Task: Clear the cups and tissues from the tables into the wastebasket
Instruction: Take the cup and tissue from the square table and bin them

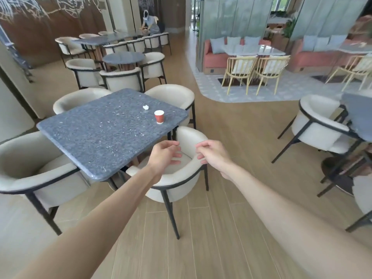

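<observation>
While both arms reach forward above a cream chair (177, 170), the left hand (164, 156) and right hand (213, 154) hang loosely curled, grasping nothing. 1 red cup (159, 116) stands upright on the grey table (96, 133), near 1 crumpled tissue (145, 107).

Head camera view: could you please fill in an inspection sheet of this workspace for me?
Surface: grey speckled table, square.
Job's things: red paper cup upright near the table's right edge; crumpled tissue just beyond it, apart. No wastebasket seen.
Clutter: nothing seen.
Hands: left hand and right hand loosely curled, empty, above a cream chair.
Cables: nothing seen.
Surroundings: wooden floor, more tables and chairs, a person far back.
</observation>
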